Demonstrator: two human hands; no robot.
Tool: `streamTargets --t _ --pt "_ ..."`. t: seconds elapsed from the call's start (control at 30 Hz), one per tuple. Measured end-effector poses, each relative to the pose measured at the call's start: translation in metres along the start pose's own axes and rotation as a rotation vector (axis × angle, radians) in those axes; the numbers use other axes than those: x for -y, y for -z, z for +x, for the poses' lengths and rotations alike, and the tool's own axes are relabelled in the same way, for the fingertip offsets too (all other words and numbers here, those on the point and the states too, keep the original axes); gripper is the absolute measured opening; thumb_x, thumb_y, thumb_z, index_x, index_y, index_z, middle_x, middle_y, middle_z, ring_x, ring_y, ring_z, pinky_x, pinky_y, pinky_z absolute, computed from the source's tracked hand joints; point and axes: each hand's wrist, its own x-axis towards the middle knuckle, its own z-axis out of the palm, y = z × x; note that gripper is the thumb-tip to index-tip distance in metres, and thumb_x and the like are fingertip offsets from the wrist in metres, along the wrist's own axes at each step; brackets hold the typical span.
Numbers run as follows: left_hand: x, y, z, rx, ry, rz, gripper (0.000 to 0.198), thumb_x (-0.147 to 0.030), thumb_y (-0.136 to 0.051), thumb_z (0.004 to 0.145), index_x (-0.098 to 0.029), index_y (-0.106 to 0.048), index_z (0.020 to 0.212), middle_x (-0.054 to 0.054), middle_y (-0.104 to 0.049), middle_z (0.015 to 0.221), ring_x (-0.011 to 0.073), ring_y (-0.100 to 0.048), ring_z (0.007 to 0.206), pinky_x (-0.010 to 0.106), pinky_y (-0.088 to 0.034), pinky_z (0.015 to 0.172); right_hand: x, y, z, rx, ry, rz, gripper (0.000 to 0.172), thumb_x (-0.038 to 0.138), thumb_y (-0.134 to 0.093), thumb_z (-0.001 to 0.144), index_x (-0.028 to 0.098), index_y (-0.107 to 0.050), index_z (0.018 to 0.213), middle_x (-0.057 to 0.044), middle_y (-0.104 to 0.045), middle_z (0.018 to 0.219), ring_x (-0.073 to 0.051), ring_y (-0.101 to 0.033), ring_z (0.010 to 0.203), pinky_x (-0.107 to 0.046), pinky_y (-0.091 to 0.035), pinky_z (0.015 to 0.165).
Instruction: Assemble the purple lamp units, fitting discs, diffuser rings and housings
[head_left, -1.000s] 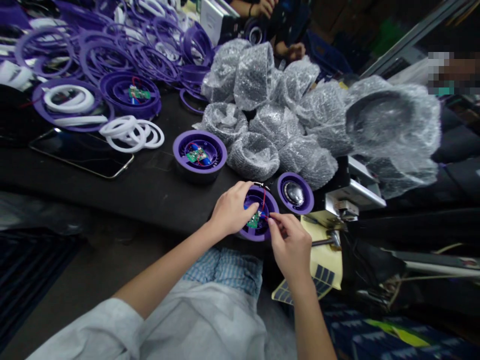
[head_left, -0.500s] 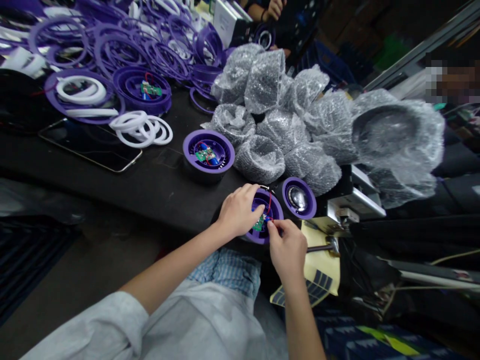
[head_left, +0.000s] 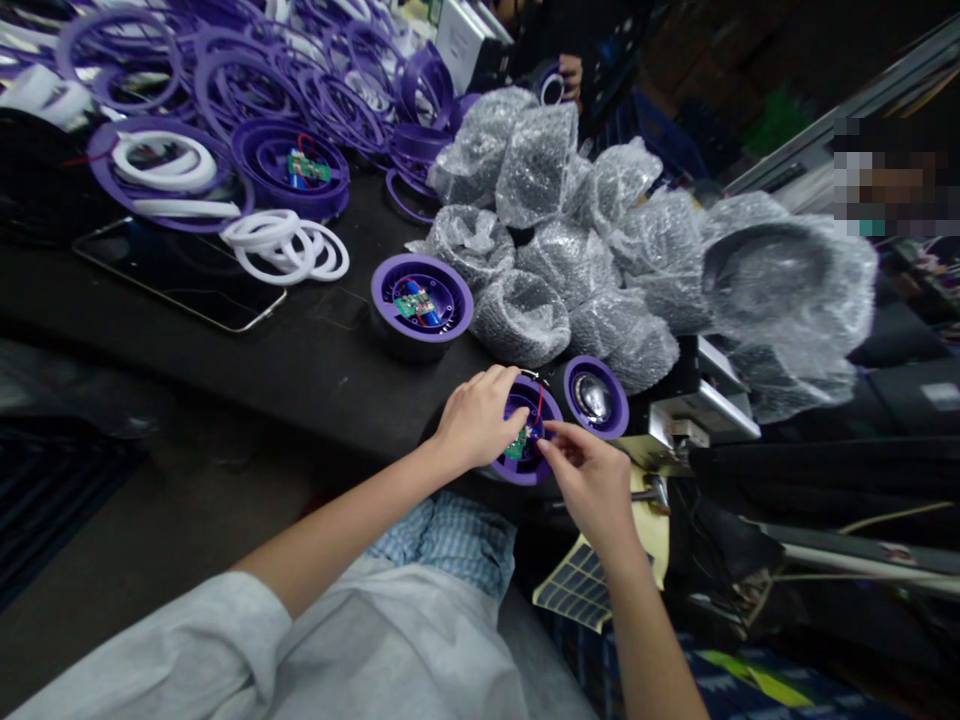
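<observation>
Your left hand (head_left: 484,420) clasps the round purple plastic housing (head_left: 517,479) at the near edge of the black surface (head_left: 315,375), thumb reaching inside! In that bowl sit a green circuit board (head_left: 515,447) and a thin red wire (head_left: 539,402). Your right hand (head_left: 545,435) comes narrow at its rim, finger and thumb close together; whether they grip anything, you can't tell. Just beside, a smaller purple-rimmed cup (head_left: 621,415) carries a shiny silver dome (head_left: 595,398). Farther left, a black-sided purple bowl (head_left: 384,305) holds its own green board and blue cylinder (head_left: 429,317).
</observation>
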Motion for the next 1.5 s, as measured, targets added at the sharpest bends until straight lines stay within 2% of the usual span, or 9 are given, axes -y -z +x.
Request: streamTargets --t 0.13,0.3,0.5,0.77,0.97,1.03,1.23,1.37,1.5 --pt "0.000 0.000 0.000 0.000 0.005 0.005 0.036 -0.028 -0.053 0.080 -0.018 -0.049 0.115 0.005 -0.058 0.109 0.0205 -0.056 0.102 0.030 -0.045 0.089 -0.005 -0.011 -0.003 -0.071 -0.062 0.046 0.011 0.026 -0.059 0.074 0.018 -0.067 0.071 -0.001 -0.067 0.063 -0.015 -0.060 0.054 -0.024 -0.045 0.053" --pt "-0.001 0.000 0.000 -0.009 0.010 0.010 0.037 -0.028 -0.053 0.080 -0.018 -0.049 0.116 0.006 -0.058 0.111 0.0211 -0.056 0.102 0.031 -0.045 0.089 -0.006 -0.018 -0.014 -0.134 -0.030 0.021 0.015 0.026 -0.056 0.077 0.018 -0.067 0.071 -0.003 -0.066 0.066 -0.015 -0.059 0.056 -0.026 -0.045 0.055" --pt "-0.001 0.000 0.000 -0.008 -0.002 0.017 0.035 -0.027 -0.053 0.080 -0.019 -0.050 0.114 0.005 -0.058 0.106 0.0207 -0.056 0.100 0.031 -0.046 0.087 -0.008 -0.002 -0.004 0.059 0.068 -0.031 0.014 0.024 -0.057 0.075 0.019 -0.069 0.070 -0.002 -0.063 0.066 -0.014 -0.056 0.057 -0.025 -0.042 0.054" --pt "0.000 0.000 0.000 -0.006 -0.007 0.015 0.034 -0.026 -0.051 0.081 -0.018 -0.050 0.114 0.005 -0.058 0.106 0.0201 -0.056 0.100 0.030 -0.045 0.087 0.000 0.003 0.030 0.311 -0.007 -0.232 0.009 0.015 -0.061 0.065 0.019 -0.066 0.059 0.000 -0.064 0.057 -0.015 -0.056 0.053 -0.025 -0.037 0.053" --pt "-0.001 -0.001 0.000 -0.012 0.016 0.023 0.034 -0.028 -0.051 0.081 -0.020 -0.050 0.114 0.004 -0.058 0.107 0.0199 -0.056 0.100 0.030 -0.045 0.086 0.008 0.001 0.032 0.370 -0.061 -0.346 0.014 0.014 -0.053 0.065 0.017 -0.067 0.062 -0.002 -0.062 0.055 -0.015 -0.054 0.054 -0.025 -0.032 0.052" --pt "-0.001 -0.001 -0.001 -0.015 0.030 0.028 0.034 -0.029 -0.051 0.081 -0.020 -0.050 0.114 0.004 -0.059 0.107 0.0201 -0.057 0.099 0.030 -0.046 0.086 0.007 0.003 0.034 0.446 -0.053 -0.338 0.014 0.015 -0.053 0.067 0.015 -0.067 0.063 -0.001 -0.061 0.054 -0.013 -0.053 0.053 -0.023 -0.032 0.051" --pt "0.001 0.001 -0.004 -0.008 0.054 0.038 0.036 -0.031 -0.049 0.083 -0.020 -0.050 0.117 0.004 -0.060 0.110 0.0207 -0.058 0.100 0.030 -0.046 0.086 0.003 0.011 0.063 0.787 0.062 -0.305 0.007 0.015 -0.063 0.063 0.014 -0.066 0.058 0.003 -0.061 0.052 -0.008 -0.052 0.050 -0.018 -0.034 0.049" --pt "0.001 0.002 -0.004 0.001 0.054 0.035 0.035 -0.029 -0.049 0.083 -0.019 -0.051 0.117 0.004 -0.060 0.110 0.0215 -0.058 0.100 0.031 -0.047 0.086 0.010 0.012 0.079 0.849 0.150 -0.403 0.001 0.015 -0.067 0.058 0.015 -0.066 0.058 0.004 -0.059 0.051 -0.008 -0.051 0.049 -0.018 -0.032 0.048" --pt "0.001 0.002 -0.004 -0.002 0.059 0.021 0.034 -0.027 -0.047 0.084 -0.020 -0.051 0.117 0.004 -0.060 0.112 0.0208 -0.058 0.101 0.031 -0.046 0.086 0.014 0.013 0.085 0.899 0.228 -0.487 0.010 0.022 -0.071 0.060 0.015 -0.065 0.057 0.004 -0.055 0.047 -0.007 -0.047 0.046 -0.018 -0.031 0.047"
